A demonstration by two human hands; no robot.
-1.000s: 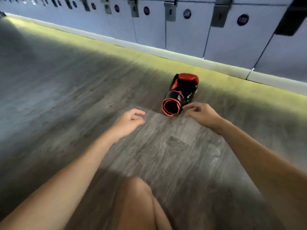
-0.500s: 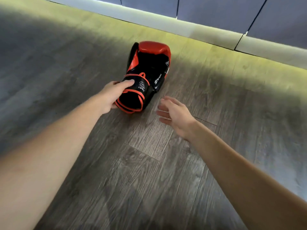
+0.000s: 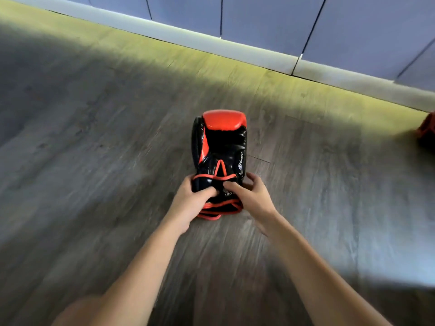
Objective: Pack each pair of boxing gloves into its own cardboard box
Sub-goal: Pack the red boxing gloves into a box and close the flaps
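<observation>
My left hand curls round the left side of the cuff of the boxing glove. My right hand grips the cuff's right side, thumb pressed on top. The glove lies flat on the wood floor, its red tip pointing away toward the pale skirting under the blue panels. Floor runs wide to the left and between tip and skirting. A red thing, cut off by the right edge, lies well apart.
</observation>
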